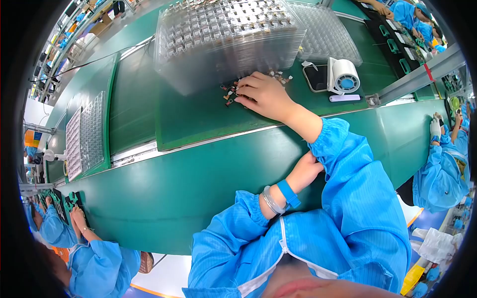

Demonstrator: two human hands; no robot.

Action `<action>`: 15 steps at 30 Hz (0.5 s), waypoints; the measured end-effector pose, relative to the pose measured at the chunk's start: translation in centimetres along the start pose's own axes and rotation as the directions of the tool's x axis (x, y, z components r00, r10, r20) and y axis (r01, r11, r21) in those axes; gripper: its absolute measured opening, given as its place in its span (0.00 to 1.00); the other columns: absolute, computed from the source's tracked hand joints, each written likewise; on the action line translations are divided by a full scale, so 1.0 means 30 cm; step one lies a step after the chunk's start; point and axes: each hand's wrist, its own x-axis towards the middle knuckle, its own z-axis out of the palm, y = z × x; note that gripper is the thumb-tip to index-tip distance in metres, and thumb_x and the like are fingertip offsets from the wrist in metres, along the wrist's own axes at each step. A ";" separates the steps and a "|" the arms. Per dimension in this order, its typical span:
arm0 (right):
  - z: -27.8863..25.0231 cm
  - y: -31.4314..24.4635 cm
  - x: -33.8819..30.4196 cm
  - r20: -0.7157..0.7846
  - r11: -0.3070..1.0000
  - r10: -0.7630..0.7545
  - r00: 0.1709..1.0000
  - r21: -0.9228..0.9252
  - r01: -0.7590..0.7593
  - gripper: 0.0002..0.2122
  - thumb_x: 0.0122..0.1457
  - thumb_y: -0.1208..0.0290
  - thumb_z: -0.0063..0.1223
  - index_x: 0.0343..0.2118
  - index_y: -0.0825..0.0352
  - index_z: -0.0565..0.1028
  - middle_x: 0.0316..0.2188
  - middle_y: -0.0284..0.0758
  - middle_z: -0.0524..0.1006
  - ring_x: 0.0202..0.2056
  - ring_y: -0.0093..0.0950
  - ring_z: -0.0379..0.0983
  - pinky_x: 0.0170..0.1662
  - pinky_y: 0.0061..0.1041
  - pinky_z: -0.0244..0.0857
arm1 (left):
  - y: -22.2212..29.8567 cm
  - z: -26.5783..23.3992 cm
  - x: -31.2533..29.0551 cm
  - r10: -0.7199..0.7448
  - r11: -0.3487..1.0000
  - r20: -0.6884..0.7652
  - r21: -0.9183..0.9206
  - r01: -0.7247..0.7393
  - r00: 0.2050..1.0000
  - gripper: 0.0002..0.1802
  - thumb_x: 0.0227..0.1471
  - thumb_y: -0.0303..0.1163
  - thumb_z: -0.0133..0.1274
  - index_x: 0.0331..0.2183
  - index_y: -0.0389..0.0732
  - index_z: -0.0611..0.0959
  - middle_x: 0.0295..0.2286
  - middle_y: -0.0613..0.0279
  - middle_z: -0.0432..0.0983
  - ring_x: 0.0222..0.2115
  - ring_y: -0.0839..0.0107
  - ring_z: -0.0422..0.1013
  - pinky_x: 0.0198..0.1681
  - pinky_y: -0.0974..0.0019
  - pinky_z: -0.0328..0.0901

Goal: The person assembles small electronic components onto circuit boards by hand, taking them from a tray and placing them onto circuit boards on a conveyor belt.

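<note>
My right hand (266,97) reaches out over the green bench mat with its fingers curled down among small loose electronic parts (229,97). Its fingertips and thumb come close together at one of these dark and copper-coloured pieces; what they pinch is too small to make out. More parts (280,77) lie beyond the knuckles. Just behind the hand rises a tall stack of clear plastic trays (223,54), its top tray filled with similar pieces. My left hand (304,171) lies on the near bench under my right forearm, its fingers hidden by the blue sleeve.
Right of the stack are a phone (316,78), a small white fan (344,77) and more clear trays (328,37). Further trays (92,131) lie at the left. A metal post (422,72) slants up at the right. Co-workers in blue sit on both sides.
</note>
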 end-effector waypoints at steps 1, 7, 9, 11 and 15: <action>-0.004 -0.001 0.001 0.007 1.000 0.002 1.000 0.004 -0.002 0.08 0.45 0.70 0.61 0.28 0.65 0.76 0.32 0.29 0.75 0.32 0.29 0.68 0.33 0.26 0.66 | 0.001 0.003 0.000 0.006 1.000 -0.006 -0.006 -0.006 1.000 0.27 0.47 0.20 0.47 0.52 0.36 0.66 0.50 0.57 0.65 0.51 0.65 0.61 0.56 0.65 0.55; -0.026 0.006 -0.004 0.036 1.000 -0.015 0.999 -0.002 0.015 0.08 0.45 0.69 0.61 0.27 0.65 0.76 0.32 0.29 0.74 0.32 0.29 0.68 0.33 0.26 0.66 | -0.011 0.009 0.022 0.018 1.000 0.008 -0.011 -0.018 1.000 0.26 0.46 0.19 0.46 0.51 0.35 0.68 0.49 0.57 0.66 0.50 0.65 0.62 0.55 0.65 0.55; -0.031 0.005 -0.003 0.034 1.000 -0.020 0.999 -0.005 0.020 0.08 0.45 0.69 0.61 0.27 0.65 0.76 0.32 0.29 0.74 0.32 0.30 0.68 0.33 0.27 0.66 | -0.011 0.011 0.023 0.012 1.000 0.014 -0.009 -0.012 1.000 0.26 0.46 0.19 0.46 0.51 0.35 0.68 0.49 0.57 0.66 0.50 0.65 0.62 0.55 0.65 0.55; -0.042 0.002 0.002 0.034 1.000 -0.015 0.999 0.003 0.015 0.07 0.45 0.69 0.60 0.27 0.66 0.76 0.31 0.30 0.74 0.32 0.30 0.69 0.34 0.27 0.66 | -0.014 0.013 0.024 0.037 0.999 0.015 -0.016 -0.036 0.999 0.25 0.46 0.20 0.47 0.50 0.35 0.69 0.49 0.57 0.67 0.50 0.65 0.62 0.55 0.65 0.56; -0.104 -0.004 0.024 -0.016 0.997 0.045 0.999 0.066 -0.043 0.06 0.47 0.70 0.59 0.26 0.67 0.76 0.30 0.32 0.75 0.31 0.31 0.69 0.34 0.28 0.64 | -0.030 0.008 0.023 0.086 0.996 0.027 0.034 -0.087 0.996 0.24 0.47 0.21 0.48 0.49 0.35 0.70 0.47 0.57 0.69 0.49 0.66 0.64 0.53 0.65 0.57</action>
